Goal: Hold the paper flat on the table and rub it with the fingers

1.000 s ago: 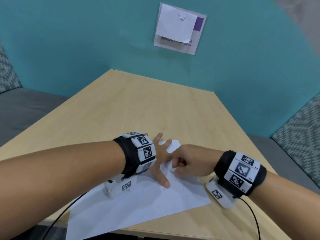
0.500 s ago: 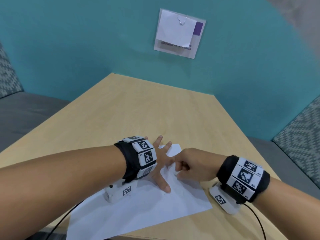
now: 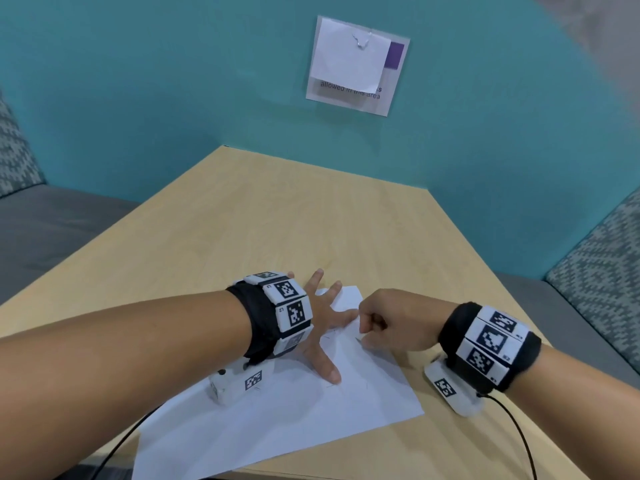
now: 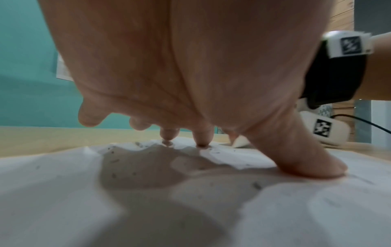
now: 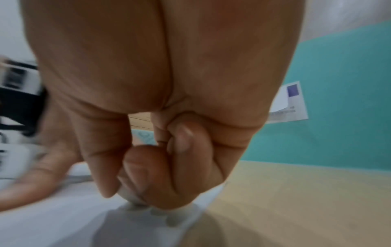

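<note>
Two hands work on one white sheet of paper [image 3: 277, 420], which lies flat on the wooden table [image 3: 277, 220] near its 6 o'clock edge, one corner overhanging that edge. The left hand [image 3: 322, 327] rests on the paper with its fingers spread apart and straight; the left wrist view shows the thumb [image 4: 304, 158] and two fingertips pressing on the sheet, the palm raised above it. The right hand [image 3: 391, 320] sits at 3 o'clock of the left hand, just beside it, fingers curled. The right wrist view shows its thumb and forefinger clamped together on a small raised fold of the paper [image 5: 131, 198], the remaining fingers tucked into the palm. A folded-over corner [image 3: 343, 296] of the sheet lies at 12 o'clock of the two hands. Faint pencil marks are visible on the sheet around the left hand. Each wrist carries a black band with white coded markers and a white camera block with a cable. A notice [image 3: 356, 64] hangs on the teal wall at 12 o'clock, partly covered by a white slip. Patterned cushions stand at 3 o'clock and 9 o'clock.
</note>
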The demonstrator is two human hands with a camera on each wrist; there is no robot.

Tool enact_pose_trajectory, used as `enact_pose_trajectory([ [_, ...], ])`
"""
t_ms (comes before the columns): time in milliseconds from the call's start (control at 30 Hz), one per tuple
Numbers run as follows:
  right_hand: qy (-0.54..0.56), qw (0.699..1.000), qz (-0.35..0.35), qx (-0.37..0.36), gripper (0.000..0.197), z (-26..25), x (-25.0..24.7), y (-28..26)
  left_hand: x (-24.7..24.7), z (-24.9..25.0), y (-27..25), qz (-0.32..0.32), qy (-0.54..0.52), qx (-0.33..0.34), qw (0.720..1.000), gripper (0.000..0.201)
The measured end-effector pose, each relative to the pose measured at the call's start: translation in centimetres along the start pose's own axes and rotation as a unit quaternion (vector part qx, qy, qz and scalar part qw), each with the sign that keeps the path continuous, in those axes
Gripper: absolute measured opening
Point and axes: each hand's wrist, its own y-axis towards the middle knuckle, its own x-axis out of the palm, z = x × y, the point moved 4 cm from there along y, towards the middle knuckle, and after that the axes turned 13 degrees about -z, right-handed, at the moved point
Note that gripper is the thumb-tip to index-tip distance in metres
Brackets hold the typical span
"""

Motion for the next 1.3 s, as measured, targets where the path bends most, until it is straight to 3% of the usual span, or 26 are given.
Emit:
enact_pose_trajectory([
  [67,0.01,0.999,-0.027,-0.023,0.012,-0.9,0.7,-0.3,0.0,-0.1,-0.1,0.005,-0.009,0.009,1.0,0.113],
  [233,0.0,0.999,0.024,0.033,0.009,1.0,-1.1,-0.2,0.1,-0.1,0.2,0.005,0.003,-0.002,1.0,0.113],
  [367,-0.012,0.999,-0.025,-0.032,0.012,-1.7,1.5,-0.6,0.0,-0.2,0.2,0.002,-0.011,0.012,1.0,0.114],
  [533,0.003,1.0,0.006,0.012,0.01,0.2,-0.5,-0.3,-0.1,-0.1,0.2,-0.003,0.001,-0.004,1.0,0.113],
  [667,-0.005,0.999,-0.025,-0.039,0.01,-1.6,1.6,-0.5,-0.2,-0.4,0.2,-0.008,-0.011,0.002,1.0,0.115],
  [833,0.009,1.0,0.012,0.005,0.008,-0.1,-0.1,-0.4,0.0,-0.4,0.5,0.0,0.003,-0.001,1.0,0.115],
  [967,0.006,0.999,-0.024,-0.04,0.014,-1.9,1.7,-0.7,0.0,-0.6,0.3,-0.009,-0.001,0.002,1.0,0.116],
  [1133,0.001,1.0,0.021,0.016,0.011,0.3,-0.5,-0.3,-0.1,-0.4,0.1,-0.008,0.001,-0.001,1.0,0.114],
  [1300,0.012,0.999,-0.011,-0.028,0.013,-1.3,1.4,-0.5,-0.2,-0.7,0.3,-0.004,-0.012,0.001,1.0,0.119],
])
